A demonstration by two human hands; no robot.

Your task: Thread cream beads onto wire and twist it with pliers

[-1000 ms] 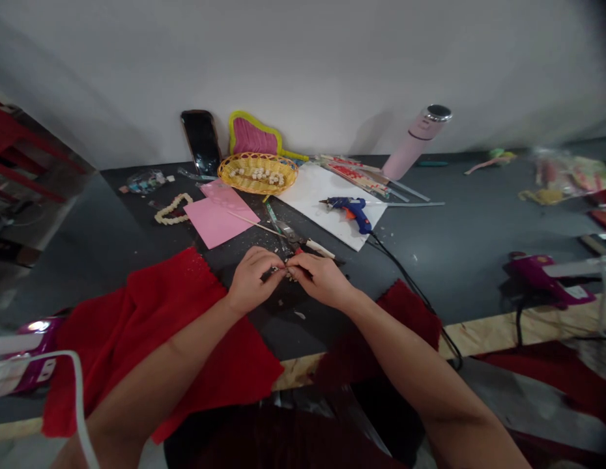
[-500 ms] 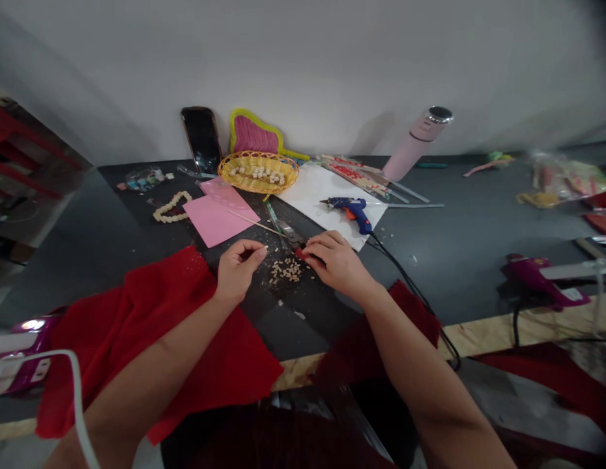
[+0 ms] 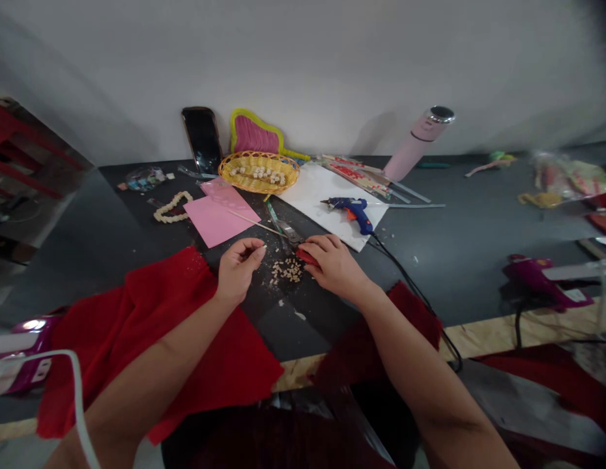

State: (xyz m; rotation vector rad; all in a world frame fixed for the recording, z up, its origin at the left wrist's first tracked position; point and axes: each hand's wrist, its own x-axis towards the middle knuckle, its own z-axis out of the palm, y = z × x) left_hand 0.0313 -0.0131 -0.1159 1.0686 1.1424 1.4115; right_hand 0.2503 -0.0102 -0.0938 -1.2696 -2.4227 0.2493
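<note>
Between the thumb and forefinger of my left hand point(image 3: 238, 266) is a small pale piece point(image 3: 264, 247), like the short cut bits nearby. My right hand point(image 3: 335, 264) curls over the red handle of a pair of pliers point(image 3: 289, 231), whose metal jaws point away to the upper left. Part of the handle is hidden under my fingers. Below and between both hands lies a loose pile of short pale stick pieces point(image 3: 287, 270). A thin pale stick point(image 3: 257, 223) runs from the pink paper point(image 3: 219, 220) towards the pliers.
A yellow basket point(image 3: 259, 189) holds white beadlike pieces. Behind it stand a phone point(image 3: 204, 140) and a pink-and-yellow fan shape point(image 3: 257, 133). A blue glue gun point(image 3: 354, 212) rests on white paper point(image 3: 313, 195), beside a pink bottle point(image 3: 415, 146). Red cloth point(image 3: 176, 326) covers the front left.
My right hand has shifted slightly left and closed further over the pliers' red handle, more of which now shows. The left hand has barely moved and keeps its pinch.
</note>
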